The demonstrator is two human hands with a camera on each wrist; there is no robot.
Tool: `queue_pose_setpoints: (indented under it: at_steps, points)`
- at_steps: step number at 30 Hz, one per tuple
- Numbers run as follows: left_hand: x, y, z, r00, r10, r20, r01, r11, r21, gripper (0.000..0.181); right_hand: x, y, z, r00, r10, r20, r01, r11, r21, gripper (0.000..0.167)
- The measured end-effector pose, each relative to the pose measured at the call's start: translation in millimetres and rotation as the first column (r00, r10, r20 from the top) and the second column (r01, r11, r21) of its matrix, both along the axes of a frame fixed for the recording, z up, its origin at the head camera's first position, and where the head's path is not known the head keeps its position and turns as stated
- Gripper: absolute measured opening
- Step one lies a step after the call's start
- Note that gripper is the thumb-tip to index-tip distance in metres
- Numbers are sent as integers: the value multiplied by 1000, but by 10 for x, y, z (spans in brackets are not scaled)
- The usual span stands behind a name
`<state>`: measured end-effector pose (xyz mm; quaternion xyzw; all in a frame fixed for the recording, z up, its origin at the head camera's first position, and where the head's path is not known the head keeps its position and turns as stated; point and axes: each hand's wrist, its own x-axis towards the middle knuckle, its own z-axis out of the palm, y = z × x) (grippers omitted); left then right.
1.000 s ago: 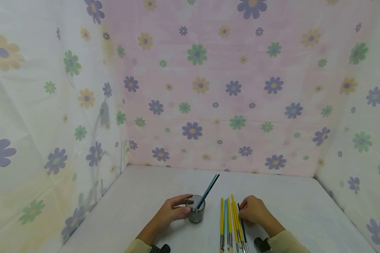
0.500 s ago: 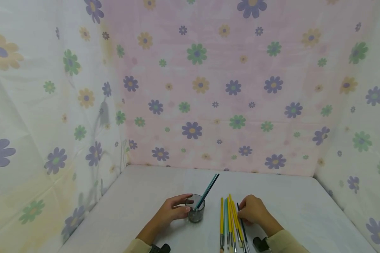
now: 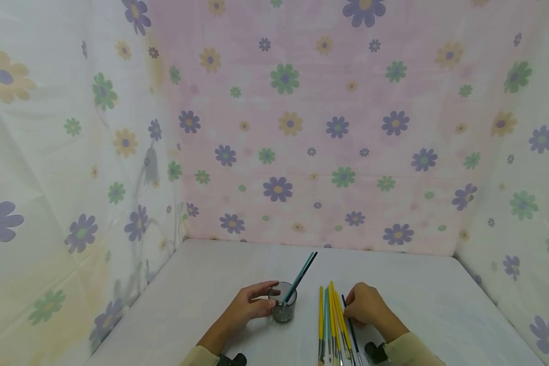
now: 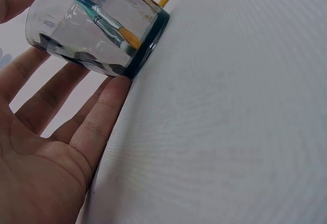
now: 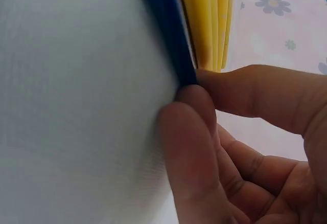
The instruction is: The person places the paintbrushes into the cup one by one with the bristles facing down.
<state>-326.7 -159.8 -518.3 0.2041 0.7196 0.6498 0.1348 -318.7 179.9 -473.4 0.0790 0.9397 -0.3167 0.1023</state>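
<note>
Right fingers (image 5: 190, 147) pinch slim brush (image 5: 171, 29); left fingers (image 4: 99, 114) hold clear, round glass (image 4: 87, 37).

The cup (image 4: 84, 35) looks like smooth, glossy glass, the brush ferrules (image 4: 107, 23) shiny metal, the tabletop (image 4: 225, 111) matt.

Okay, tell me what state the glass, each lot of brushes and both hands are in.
Glass: upright on the table
Two brushes in the glass: leaning, bristles down
Yellow brushes: lying close together
Teal brushes: lying among the yellow ones
Dark brush: pinched; unclear if lifted
Left hand: holding the glass between thumb and fingers
Right hand: pinching the dark brush's handle
</note>
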Motion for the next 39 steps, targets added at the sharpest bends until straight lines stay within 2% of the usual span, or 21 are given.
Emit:
queue_pose_setpoints:
  at_steps: [10,14,22,27,31,36,39]
  points:
    - [7,0,-2,1000,-11,-3,11,1000,6,53,6,1,-41,1000,-17,-7,18,999,41,29]
    - [5,4,-9,1000,-15,0,15,1000,10,53,-12,31,-70,999,-33,-18,33,999,21,30]
    - [8,8,9,1000,-10,2,10,1000,9,53,-45,95,-41,996,-88,-25,85,992,-92,30]
    - [9,7,19,1000,-12,-5,12,1000,3,53,-61,121,24,991,-135,-28,125,967,-223,38]
    - [8,6,17,1000,-13,-6,13,1000,6,53,-64,153,69,992,-115,-49,95,949,-302,39]
    - [0,5,7,1000,-16,-8,16,1000,6,52,-54,185,144,996,-59,-66,33,937,-347,34]
    - [-4,-1,-1,1000,-19,-10,19,1000,9,53,-59,198,201,996,-55,-75,23,926,-377,30]
